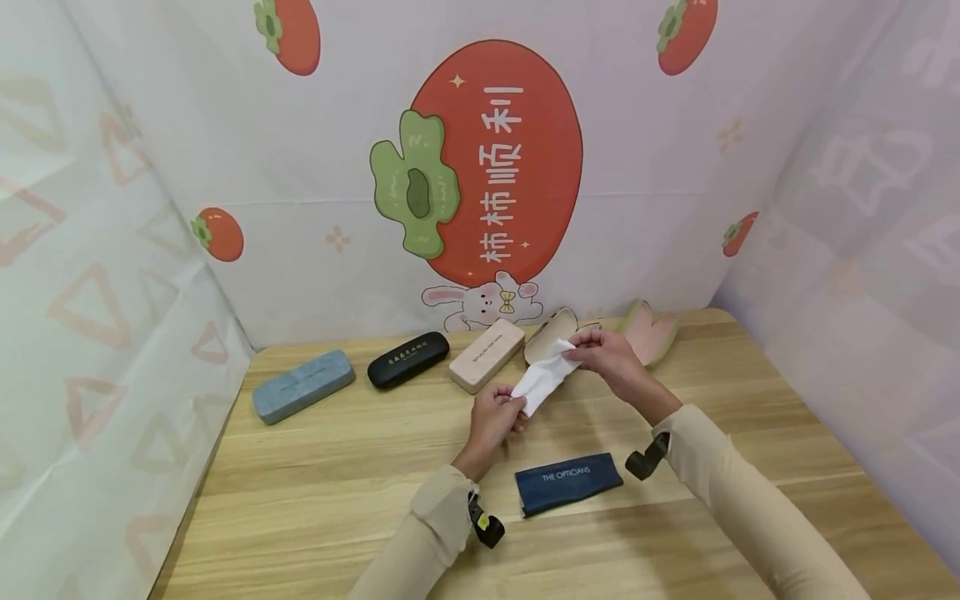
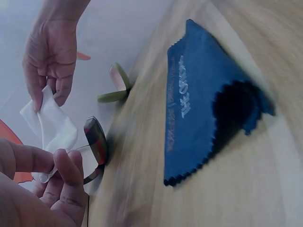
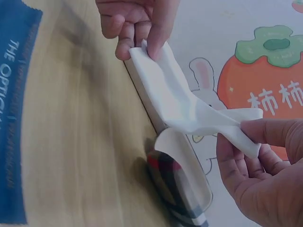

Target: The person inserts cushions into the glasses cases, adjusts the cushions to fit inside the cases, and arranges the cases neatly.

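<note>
Cloth (image 1: 542,380), white and creased, is held slantwise between my two hands above the wooden tabletop (image 1: 322,492). My left hand (image 1: 495,417) has its grip closed to a pinch, thumb against fingers, on the lower, nearer end. My right hand (image 1: 611,360) pinches the upper, farther end in the same manner; the right wrist view shows the fabric twisted and doubled just beside that thumb. Below the hands, a dark blue fabric piece (image 1: 568,484) with zigzag-cut edges, lettered THE OPTICIANS, lies on the tabletop; the left wrist view shows it folded over, with a dark gap at one end. Along the back, from left to right, are a light blue case (image 1: 303,387), a black case (image 1: 408,360), a cream case (image 1: 487,356) with dark lettering, a tartan case (image 1: 542,335) with its pale interior exposed, and a green case (image 1: 651,335) with a pink lining, its halves parted. The white cloth partly covers the tartan case in the head view. Behind them hangs a backdrop (image 1: 337,158) printed with red persimmons and a rabbit.
</note>
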The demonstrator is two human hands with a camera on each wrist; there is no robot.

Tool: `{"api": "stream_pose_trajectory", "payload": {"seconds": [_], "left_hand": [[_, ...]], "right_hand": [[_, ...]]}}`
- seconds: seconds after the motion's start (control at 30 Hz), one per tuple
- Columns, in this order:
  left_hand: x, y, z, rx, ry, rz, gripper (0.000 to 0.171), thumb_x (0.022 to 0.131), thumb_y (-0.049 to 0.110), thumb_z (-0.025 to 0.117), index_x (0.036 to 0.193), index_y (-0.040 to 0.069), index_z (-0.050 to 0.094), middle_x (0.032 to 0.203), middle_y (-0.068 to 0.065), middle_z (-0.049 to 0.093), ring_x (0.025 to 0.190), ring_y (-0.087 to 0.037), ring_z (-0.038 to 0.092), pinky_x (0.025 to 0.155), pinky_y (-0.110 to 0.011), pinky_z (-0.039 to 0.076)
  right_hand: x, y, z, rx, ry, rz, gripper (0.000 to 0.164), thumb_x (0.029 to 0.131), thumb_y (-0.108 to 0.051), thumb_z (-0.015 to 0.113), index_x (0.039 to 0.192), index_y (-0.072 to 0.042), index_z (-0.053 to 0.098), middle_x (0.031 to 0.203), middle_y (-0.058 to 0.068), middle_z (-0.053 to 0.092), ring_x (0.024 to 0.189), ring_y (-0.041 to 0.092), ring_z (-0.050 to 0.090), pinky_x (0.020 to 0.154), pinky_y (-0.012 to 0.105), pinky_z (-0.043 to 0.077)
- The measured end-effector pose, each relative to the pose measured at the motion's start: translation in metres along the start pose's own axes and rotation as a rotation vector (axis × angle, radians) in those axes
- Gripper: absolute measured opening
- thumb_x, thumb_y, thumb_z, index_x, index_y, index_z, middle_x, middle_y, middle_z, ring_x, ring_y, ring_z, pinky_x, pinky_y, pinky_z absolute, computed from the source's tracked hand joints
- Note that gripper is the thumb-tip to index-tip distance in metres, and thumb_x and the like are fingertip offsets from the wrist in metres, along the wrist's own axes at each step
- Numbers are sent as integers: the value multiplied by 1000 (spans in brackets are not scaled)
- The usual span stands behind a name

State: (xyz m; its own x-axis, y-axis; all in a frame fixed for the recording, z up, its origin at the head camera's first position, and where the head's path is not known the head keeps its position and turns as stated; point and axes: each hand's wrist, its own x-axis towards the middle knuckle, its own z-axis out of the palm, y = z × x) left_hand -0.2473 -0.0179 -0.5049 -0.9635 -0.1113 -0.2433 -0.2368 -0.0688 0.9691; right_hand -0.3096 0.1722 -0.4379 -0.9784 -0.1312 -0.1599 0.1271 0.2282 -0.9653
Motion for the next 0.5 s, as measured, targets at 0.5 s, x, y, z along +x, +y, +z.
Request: {"api": "stream_pose_trajectory", "payload": {"seconds": [0.5], "left_hand": [[24,21,19,-71,32,58,24,79,6,63,100,-2,59,74,-4,63,51,-8,57,43,-21,42]], "right_hand": [[39,-32,-10,-255,68,-24,28,82,-10,67,105,4,59,91,4,61,73,9,57,69,27,52]]}}
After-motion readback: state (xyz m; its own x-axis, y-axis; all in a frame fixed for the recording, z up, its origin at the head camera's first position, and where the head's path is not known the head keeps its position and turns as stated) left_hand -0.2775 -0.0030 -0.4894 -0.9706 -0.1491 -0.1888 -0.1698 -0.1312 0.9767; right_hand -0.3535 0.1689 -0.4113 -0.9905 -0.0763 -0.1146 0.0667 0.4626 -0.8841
